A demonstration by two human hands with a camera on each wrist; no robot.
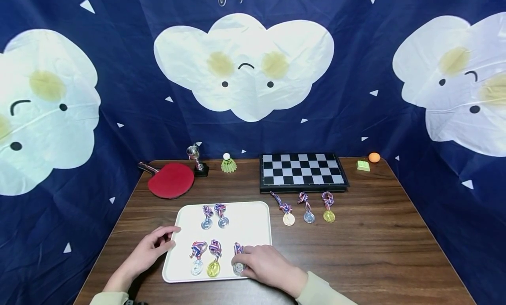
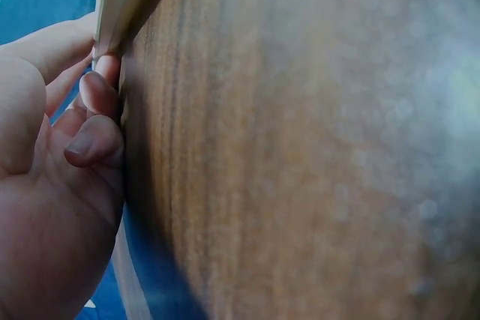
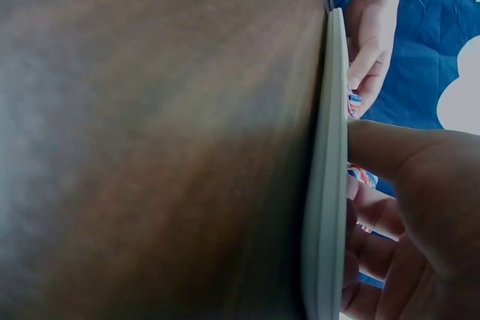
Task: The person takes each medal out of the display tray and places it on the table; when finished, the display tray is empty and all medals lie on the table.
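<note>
A white tray lies on the table with several ribboned medals on it. My left hand rests at the tray's left rim, thumb and forefinger touching it, the other fingers loosely bent. My right hand pinches a dark silver medal at the tray's lower right, covering part of its striped ribbon. Left of it lie a gold medal and a pale silver medal. Two silver medals, one left and one right, lie in the upper row. The right wrist view hides the pinched medal behind the tray.
Right of the tray lie a pale gold medal, a silver medal and a gold medal. Behind stand a chessboard, red paddle, trophy, shuttlecock, green block and orange ball.
</note>
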